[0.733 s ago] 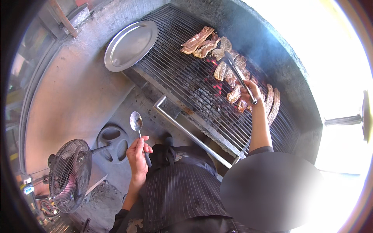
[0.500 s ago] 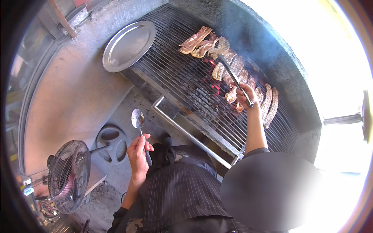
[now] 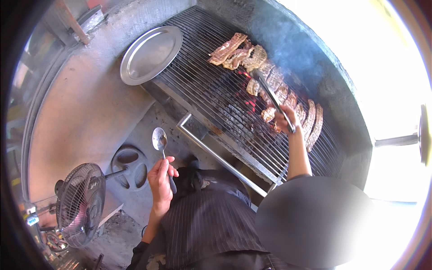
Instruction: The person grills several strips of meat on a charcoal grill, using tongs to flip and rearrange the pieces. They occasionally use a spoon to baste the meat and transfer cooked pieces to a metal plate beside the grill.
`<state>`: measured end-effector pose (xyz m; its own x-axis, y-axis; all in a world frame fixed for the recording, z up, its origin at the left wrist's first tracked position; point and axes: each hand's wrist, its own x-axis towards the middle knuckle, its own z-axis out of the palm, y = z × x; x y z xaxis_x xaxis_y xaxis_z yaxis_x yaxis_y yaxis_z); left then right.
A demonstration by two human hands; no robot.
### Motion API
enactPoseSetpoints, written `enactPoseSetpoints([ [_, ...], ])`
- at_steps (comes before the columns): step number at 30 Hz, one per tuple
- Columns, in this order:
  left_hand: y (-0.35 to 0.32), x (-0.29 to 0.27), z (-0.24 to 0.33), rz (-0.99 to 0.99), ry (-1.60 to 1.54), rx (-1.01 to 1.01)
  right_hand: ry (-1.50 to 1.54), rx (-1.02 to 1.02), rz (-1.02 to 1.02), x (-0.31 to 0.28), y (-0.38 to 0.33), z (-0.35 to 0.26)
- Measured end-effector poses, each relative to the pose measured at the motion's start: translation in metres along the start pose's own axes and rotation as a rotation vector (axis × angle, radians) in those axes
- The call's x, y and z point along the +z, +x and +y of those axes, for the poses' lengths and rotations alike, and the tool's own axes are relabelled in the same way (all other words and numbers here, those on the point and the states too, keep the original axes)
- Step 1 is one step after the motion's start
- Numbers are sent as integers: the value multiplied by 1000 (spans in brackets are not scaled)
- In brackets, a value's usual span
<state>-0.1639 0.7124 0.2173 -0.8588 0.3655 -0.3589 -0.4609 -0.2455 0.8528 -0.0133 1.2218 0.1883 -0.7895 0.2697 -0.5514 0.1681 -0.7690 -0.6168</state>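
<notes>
- curved grey concrete wall along the far and right sides
- smooth tan surface curving along the left
- grey floor, darkly stained, at near left
- black fan standing at near left
- white glare filling the right

dk apron w/ thin pale pinstripes running lengthwise; blk sleeves ending short of the forearms; thin dk loop nr l. cuff; tan blotchy print on dk cloth, l. side; dk trousers; l. hand & r. hand bare.
</notes>
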Motion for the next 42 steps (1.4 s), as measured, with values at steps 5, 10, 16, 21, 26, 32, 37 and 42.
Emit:
enactPoseSetpoints([
  [5, 1, -19, -13, 63, -19, -1, 68, 6, -107, 28, -2, 42],
  [10, 3, -9, -6, 5, -13, -11, 164, 4, -228, 53, 58, 36],
  [16, 1, -3, -3, -4, -50, 16, 169, -114, -308, 75, 48, 2],
  [21, 1, -11, -10, 9, -16, -8, 162, -240, -393, 109, 7, -41],
  [26, 5, -6, -7, -17, 2, 5, 140, -363, -476, 144, -30, -68],
  [32, 6, -7, -9, -23, -18, 3, 201, -264, -481, 135, -9, -61],
  [37, 3, -11, -6, 3, -14, 8, 354, -95, -492, 80, 61, -50],
  [42, -5, -21, -4, 70, 4, 16, 416, -48, -475, 53, 105, -70],
])
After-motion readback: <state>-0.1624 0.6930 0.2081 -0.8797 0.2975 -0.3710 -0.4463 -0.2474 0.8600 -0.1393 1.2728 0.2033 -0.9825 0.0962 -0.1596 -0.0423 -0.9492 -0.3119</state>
